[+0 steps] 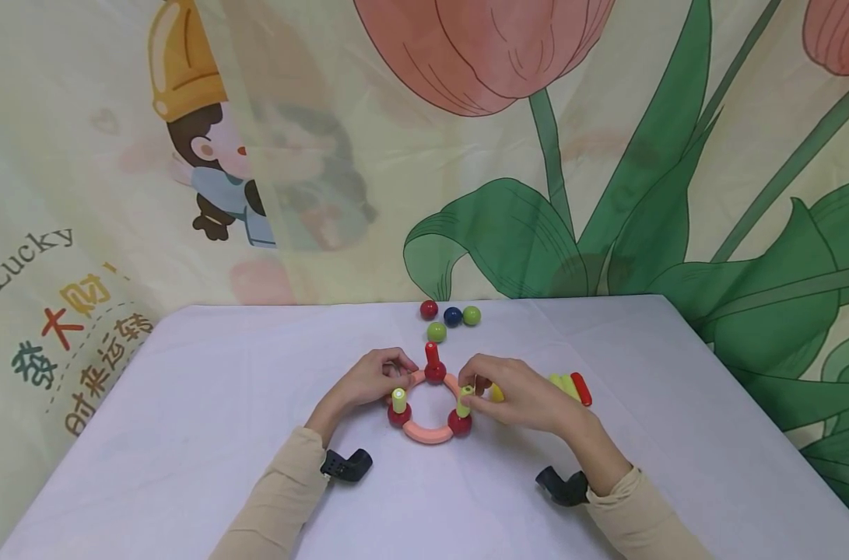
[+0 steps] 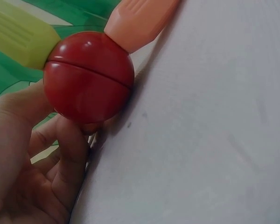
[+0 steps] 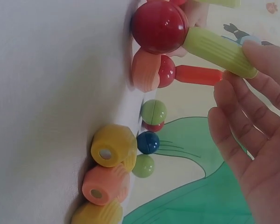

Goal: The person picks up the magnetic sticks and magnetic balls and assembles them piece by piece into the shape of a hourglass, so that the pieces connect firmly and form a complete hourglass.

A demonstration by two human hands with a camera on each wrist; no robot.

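Note:
On the white table lies a ring of pink curved rods (image 1: 427, 433) joined by red balls (image 1: 459, 423). A red stick (image 1: 433, 354) stands up from the back ball, and a lime green stick (image 1: 399, 400) from the front left one. My right hand (image 1: 518, 393) pinches the top of another lime green stick (image 3: 219, 51), upright in the front right ball, between thumb and fingertips. At the ring's left side, my left hand (image 1: 371, 379) grips a pink curved rod. The red ball (image 2: 88, 77) partly hides those fingertips in the left wrist view.
Behind the ring sit a red ball (image 1: 429, 310), a dark blue ball (image 1: 453, 316) and two green balls (image 1: 471, 315). Right of it, partly behind my right hand, lie loose pieces, among them a red stick (image 1: 582, 389), yellow pieces (image 3: 113, 145) and a pink piece (image 3: 105, 184).

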